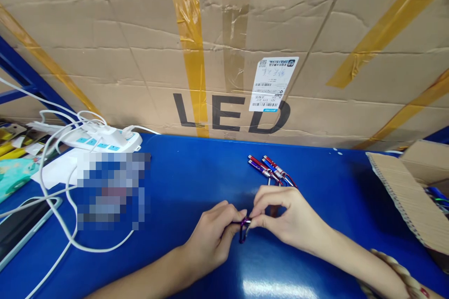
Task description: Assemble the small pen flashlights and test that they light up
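Note:
Above the blue table, my left hand (218,230) pinches a small purple carabiner (242,233) between thumb and fingers, its loop hanging below the fingertips. My right hand (280,210) meets it from the right, thumb and forefinger closed on the carabiner's edge, where a small silver part shows. Anything else inside the fingers is hidden. Just beyond my right hand lie several slim penlights (266,167) in red, purple and blue, side by side, with carabiners on their near ends. My right hand partly covers them.
A large taped cardboard box (140,56) marked LED stands along the table's back edge. To the left are a white power strip (105,139), looping white cables (94,248), a phone (28,224) and a blurred patch. An open cardboard box (410,201) stands at the right.

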Demonstrator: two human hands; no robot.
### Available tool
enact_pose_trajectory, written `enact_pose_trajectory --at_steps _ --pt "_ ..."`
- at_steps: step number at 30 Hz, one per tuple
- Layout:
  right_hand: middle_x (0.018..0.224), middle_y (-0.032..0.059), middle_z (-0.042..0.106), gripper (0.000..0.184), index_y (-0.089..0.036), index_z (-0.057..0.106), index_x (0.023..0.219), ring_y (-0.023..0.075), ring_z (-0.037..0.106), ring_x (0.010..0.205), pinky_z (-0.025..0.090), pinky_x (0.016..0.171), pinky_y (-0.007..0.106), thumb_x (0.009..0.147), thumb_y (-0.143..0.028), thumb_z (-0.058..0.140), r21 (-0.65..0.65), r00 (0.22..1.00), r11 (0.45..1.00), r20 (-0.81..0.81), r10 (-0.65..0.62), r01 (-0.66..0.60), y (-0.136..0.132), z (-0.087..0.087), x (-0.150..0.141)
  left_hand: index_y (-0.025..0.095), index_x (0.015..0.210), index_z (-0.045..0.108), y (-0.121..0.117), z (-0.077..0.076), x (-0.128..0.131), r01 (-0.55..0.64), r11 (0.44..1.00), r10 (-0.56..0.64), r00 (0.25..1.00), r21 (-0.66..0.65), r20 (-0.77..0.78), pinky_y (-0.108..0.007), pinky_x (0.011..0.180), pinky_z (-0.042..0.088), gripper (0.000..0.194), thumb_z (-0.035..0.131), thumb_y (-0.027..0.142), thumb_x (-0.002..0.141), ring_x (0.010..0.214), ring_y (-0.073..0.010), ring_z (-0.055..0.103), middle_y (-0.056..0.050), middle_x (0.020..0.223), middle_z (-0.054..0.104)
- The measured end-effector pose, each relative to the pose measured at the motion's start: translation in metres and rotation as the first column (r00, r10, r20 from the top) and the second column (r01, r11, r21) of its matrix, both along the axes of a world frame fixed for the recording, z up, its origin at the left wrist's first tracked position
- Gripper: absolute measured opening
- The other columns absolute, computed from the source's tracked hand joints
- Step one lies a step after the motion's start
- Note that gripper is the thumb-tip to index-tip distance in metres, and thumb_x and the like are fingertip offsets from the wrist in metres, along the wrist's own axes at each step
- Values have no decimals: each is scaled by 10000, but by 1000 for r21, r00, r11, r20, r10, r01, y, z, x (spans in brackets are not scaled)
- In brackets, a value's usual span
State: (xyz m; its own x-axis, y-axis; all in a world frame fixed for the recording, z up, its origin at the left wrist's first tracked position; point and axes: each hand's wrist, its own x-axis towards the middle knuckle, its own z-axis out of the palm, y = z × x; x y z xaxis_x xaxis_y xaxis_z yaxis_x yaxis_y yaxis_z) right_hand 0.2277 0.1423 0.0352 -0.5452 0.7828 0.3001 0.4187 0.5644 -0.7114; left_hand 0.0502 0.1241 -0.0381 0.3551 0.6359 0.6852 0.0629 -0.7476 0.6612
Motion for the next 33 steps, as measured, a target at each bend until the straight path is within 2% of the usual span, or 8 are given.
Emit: enact_pose_trajectory --at_steps 5,8,10,18,22,25,28,33 --pt "641 19 585 165 -133 660 608 89 531 532 446 433 177 668 -276 716 -298 989 947 -37 -140 123 0 -1 -5 190 825 470 0 3 1 -53 999 53 998 11 16 -245 593 349 189 355 100 944 595 -158 438 -2 686 498" --pt "635 7 540 254 -122 659 643 79 482 484 407 318 155 603 -357 749 -487 980 858 -27 -199 161 5 -2 -5 195 918 526 0 5 2 -61 991 69 996 -122 58 -225 601 385 175 393 83 901 633 -153 494 -9 752 542" --pt "595 -7 512 285 -119 656 668 75 469 480 416 322 148 591 -374 756 -526 978 834 -18 -207 167 8 -4 -5 198 1015 543 -1 6 3 -58 974 75 995 -219 67 -216 606 407 221 406 87 882 659 -151 533 -18 812 576" --pt "611 -5 545 315 -138 650 845 81 489 500 436 368 161 670 -394 703 -447 990 887 -13 -137 117 15 -4 -1 195 1001 579 1 9 3 -89 948 119 990 -306 80 -198 596 414 213 416 126 882 646 -140 545 -4 784 585" --pt "666 22 600 195 -161 691 746 83 525 554 403 434 161 709 -353 686 -203 992 971 17 -122 123 15 2 0 189 986 575 2 11 3 -87 947 120 989 -309 89 -194 583 404 198 412 133 889 638 -140 535 -5 772 578" --pt "665 23 614 135 -177 705 679 83 533 575 380 457 167 716 -305 687 -75 994 991 40 -105 108 14 4 0 181 963 570 1 11 2 -78 951 104 992 -299 70 -204 586 399 191 400 131 894 634 -147 530 -8 749 571" --pt "645 20 595 134 -164 701 665 86 532 569 387 442 165 697 -294 703 -122 992 985 40 -122 126 13 4 0 172 920 557 1 11 1 -56 967 70 996 -248 48 -224 598 394 182 385 120 895 638 -163 526 -16 721 560" --pt "644 20 565 197 -139 690 638 92 524 542 429 398 167 646 -330 737 -330 998 942 21 -67 70 13 4 2 176 840 506 3 10 -2 13 995 -15 1000 -103 -18 -246 626 375 163 375 127 925 659 -179 491 -30 729 552"
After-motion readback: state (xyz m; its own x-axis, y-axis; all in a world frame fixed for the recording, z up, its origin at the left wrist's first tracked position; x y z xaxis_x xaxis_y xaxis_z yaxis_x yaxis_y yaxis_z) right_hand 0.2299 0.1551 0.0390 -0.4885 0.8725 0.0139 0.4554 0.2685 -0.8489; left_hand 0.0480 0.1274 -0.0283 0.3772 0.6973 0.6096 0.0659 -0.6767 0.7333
